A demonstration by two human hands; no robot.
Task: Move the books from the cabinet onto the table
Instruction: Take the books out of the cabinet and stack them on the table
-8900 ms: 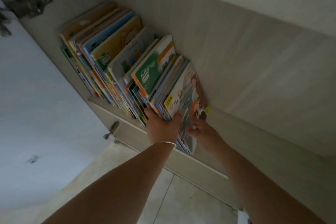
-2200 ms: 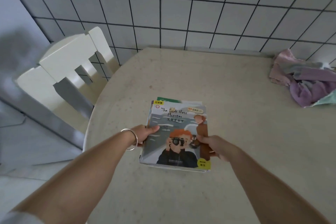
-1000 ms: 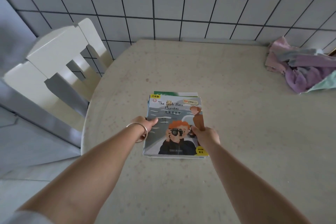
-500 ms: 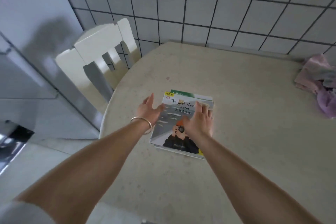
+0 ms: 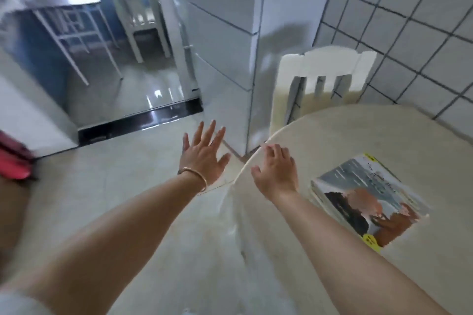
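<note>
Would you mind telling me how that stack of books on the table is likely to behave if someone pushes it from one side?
The stack of books is made of thin, glossy paperbacks, so the top ones would probably slide and fan out. It lies flat on the table, so it is unlikely to tip.

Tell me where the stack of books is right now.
In the head view the stack of books lies flat on the round table, at the right of the picture, just right of the right hand, which is not touching it.
</note>
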